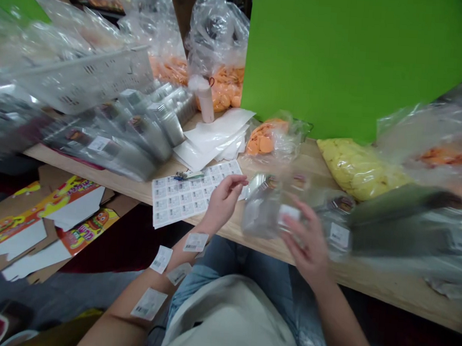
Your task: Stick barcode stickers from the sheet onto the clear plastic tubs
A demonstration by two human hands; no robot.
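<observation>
My left hand [226, 200] is over the right edge of a sheet of printed labels [184, 193], its thumb and fingertips drawn together; what they hold, if anything, is too small to name. Several white labels [148, 303] are stuck on my left forearm. Clear plastic containers [260, 209] stand just right of that hand, blurred. My right hand [305, 236] is at their right side, fingers spread, beside a white label [289, 216]. More clear containers with labels [339, 233] lie to its right.
Stacked clear containers [127, 129] and a white basket [99, 77] occupy the left. White papers [213, 140], a tumbler [206, 103], a bag of orange pieces [267, 138] and a yellow bag [358, 166] lie behind. Printed cardboard [53, 218] is at lower left.
</observation>
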